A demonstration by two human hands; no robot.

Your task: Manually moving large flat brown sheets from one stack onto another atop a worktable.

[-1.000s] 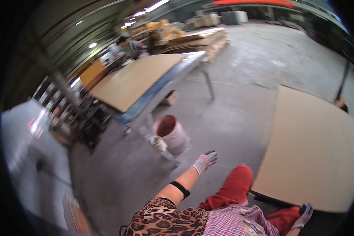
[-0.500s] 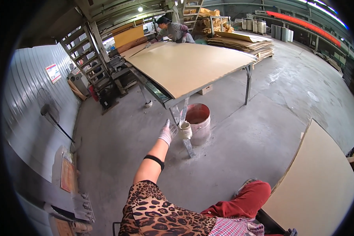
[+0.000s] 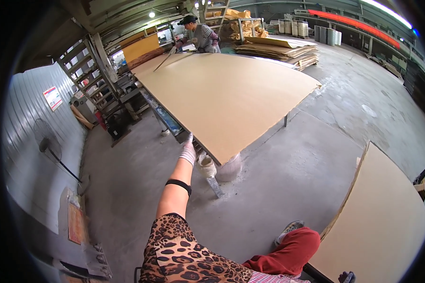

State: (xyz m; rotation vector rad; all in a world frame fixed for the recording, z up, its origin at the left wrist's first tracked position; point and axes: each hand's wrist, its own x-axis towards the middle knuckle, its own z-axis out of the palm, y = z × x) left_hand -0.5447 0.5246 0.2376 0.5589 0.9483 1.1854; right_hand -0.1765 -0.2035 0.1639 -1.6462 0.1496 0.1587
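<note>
A large tan board lies on a metal-framed table, its near corner sticking out toward me past the frame. My left hand, in a pale striped glove, reaches to the near left edge of this board. One finger stretches upward beside the edge; the others are partly hidden. My right hand, in a dark glove, shows only its fingertips at the bottom of the view. These lie against a second tan board at the lower right, and their grip is not clear.
Across the table a person holds a thin stick-like tool over the board. Under the near corner stand a bucket and a whitish pot by a table leg. Stacked sheets lie behind; a fan stands left.
The tan board has slid toward me, and its corner now overhangs the bucket. My left hand has come to its edge. The co-worker has straightened somewhat.
</note>
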